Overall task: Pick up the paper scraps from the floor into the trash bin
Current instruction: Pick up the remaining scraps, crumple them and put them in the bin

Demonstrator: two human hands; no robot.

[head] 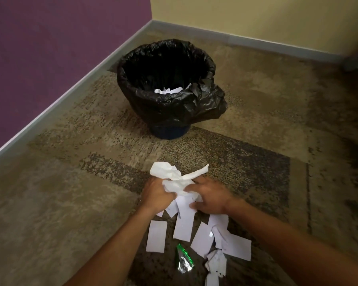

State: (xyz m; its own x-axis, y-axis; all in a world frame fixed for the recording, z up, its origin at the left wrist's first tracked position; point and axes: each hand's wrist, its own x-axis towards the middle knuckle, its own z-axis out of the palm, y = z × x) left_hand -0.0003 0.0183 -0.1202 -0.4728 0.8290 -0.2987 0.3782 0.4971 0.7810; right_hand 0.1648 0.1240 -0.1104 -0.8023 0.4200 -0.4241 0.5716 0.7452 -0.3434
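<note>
A trash bin (130,79) lined with a black plastic bag stands on the carpet near the room corner, with white paper (167,90) lying inside it. In front of it my left hand (156,196) and my right hand (210,196) together clutch a bunch of crumpled white paper scraps (174,178) just above the floor. Several flat white paper scraps (156,236) lie on the carpet right below my hands. A crumpled scrap (215,263) lies further toward me on the right.
A small clear plastic bag with a green strip (184,259) lies among the scraps. The purple wall (50,48) runs along the left and the yellow wall (256,17) along the back, both with a grey baseboard. Patterned carpet covers the floor.
</note>
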